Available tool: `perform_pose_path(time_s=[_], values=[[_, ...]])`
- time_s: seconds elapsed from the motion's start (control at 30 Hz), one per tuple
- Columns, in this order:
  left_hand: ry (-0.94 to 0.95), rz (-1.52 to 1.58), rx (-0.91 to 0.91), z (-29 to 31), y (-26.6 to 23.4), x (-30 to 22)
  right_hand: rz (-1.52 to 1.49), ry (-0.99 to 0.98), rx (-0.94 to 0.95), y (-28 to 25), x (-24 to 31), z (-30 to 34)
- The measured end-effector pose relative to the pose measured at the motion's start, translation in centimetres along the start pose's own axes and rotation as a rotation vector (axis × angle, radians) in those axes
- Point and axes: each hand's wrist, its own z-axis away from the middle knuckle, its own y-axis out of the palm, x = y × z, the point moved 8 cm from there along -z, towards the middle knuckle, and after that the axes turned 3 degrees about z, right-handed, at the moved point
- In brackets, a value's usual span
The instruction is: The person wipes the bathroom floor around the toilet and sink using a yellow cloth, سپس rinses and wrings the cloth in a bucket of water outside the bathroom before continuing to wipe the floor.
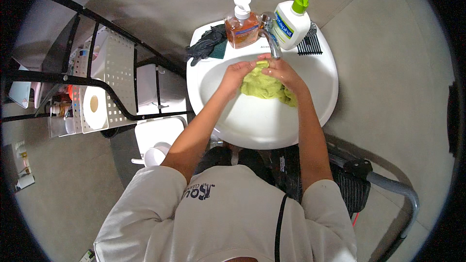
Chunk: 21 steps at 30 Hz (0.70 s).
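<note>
A wet-looking lime-green cloth point(262, 85) is bunched up inside the white sink basin point(252, 128), under the chrome faucet point(273, 39). My left hand point(239, 73) grips its upper left side, fingers curled into the fabric. On the upper right, my right hand point(283, 73) holds the same cloth, its thumb and fingers closed near the faucet's spout. The two hands are close together, with part of the cloth raised between them. The cloth's lower folds hang toward the basin and hide some of it.
On the sink's back ledge stand an amber soap bottle point(242, 28) and a white lotion bottle point(291, 25) with a green pump. Black gloves point(208, 43) lie at left, a black comb-like brush point(309, 43) at right. A black rack point(92, 81) and a toilet point(158, 133) are to the left.
</note>
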Motion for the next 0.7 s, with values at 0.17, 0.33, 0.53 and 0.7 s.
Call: perform_pose_path(time_s=[0.17, 0.33, 0.53, 0.7], values=[[0.224, -0.063, -0.083, -0.2, -0.5, -1.0, 0.045, 0.335, 0.083, -1.4, -4.2, 1.2], [0.156, -0.606, 0.035, -0.9, 1.7, -0.6, 0.077, 0.258, -0.02, -1.9, -2.0, -1.7], [0.07, -0.124, 0.045, 0.7, 1.3, -2.9, 0.131, 0.18, 0.31, 0.3, -4.7, 0.0], [-0.022, 0.45, -0.022, 1.2, 1.3, -1.2, -0.31, 0.131, -0.09, -0.4, -3.5, 1.5]])
